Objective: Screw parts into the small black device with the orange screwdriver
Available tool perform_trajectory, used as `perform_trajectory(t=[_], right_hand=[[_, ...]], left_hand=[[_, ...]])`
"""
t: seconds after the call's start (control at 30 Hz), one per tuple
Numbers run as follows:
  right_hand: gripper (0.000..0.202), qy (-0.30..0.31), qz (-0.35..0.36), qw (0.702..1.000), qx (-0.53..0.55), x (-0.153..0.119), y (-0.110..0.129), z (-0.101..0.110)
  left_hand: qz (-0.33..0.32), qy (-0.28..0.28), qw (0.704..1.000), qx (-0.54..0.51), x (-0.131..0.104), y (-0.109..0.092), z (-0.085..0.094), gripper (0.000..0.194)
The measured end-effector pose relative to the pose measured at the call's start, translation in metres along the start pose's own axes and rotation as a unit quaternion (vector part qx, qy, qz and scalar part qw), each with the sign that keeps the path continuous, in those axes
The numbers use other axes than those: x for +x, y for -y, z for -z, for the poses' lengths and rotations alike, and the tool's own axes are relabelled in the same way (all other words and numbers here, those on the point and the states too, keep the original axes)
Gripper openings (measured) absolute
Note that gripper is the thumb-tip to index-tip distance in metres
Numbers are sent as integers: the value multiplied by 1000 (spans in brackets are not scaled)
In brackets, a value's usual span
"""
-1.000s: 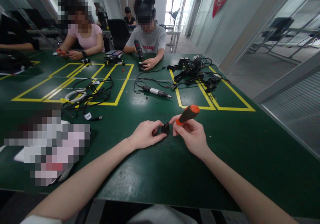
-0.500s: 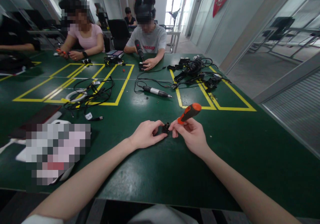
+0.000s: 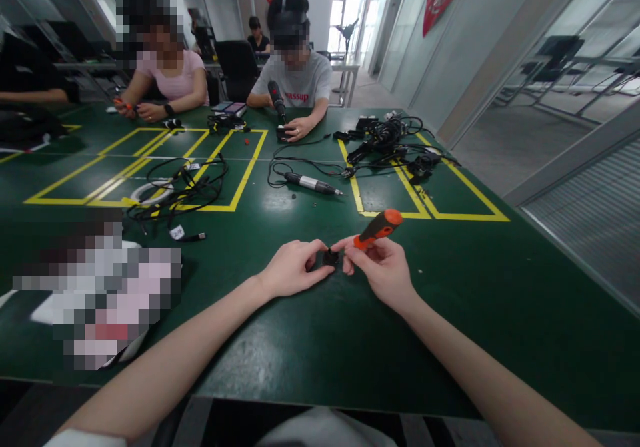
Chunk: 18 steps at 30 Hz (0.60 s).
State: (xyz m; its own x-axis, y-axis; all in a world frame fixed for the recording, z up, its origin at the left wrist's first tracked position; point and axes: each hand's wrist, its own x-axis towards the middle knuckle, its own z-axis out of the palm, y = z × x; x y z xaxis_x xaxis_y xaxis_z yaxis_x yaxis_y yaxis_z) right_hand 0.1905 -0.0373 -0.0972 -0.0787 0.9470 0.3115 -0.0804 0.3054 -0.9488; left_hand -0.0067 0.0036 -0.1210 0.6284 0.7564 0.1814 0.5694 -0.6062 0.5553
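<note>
1. Left hand (image 3: 290, 268): partly closed, pinching dark part (image 3: 331, 258) on table (image 3: 280, 354).
2. Right hand (image 3: 385, 270): curled round tilted screwdriver (image 3: 377, 228), forefinger at part.
3. Apparent step: handling part; adjustment calls for steady support.

Glossy green tabletop (image 3: 280, 340) with yellow tape outlines (image 3: 243, 180); black cables (image 3: 207, 184) lie left, tangled black cables (image 3: 383, 134) far right, a silver-and-black pen-shaped tool (image 3: 313, 182) between them.
</note>
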Motion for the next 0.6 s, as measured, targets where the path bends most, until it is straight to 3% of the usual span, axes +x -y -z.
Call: perform_trajectory(t=[0.37, 0.6], right_hand=[[33, 35, -3, 999, 41, -3, -2, 0], [37, 33, -19, 999, 1, -1, 2, 3]], left_hand=[[-9, 9, 1000, 9, 0, 0, 0, 20], [-9, 7, 1000, 12, 0, -1, 0, 22]])
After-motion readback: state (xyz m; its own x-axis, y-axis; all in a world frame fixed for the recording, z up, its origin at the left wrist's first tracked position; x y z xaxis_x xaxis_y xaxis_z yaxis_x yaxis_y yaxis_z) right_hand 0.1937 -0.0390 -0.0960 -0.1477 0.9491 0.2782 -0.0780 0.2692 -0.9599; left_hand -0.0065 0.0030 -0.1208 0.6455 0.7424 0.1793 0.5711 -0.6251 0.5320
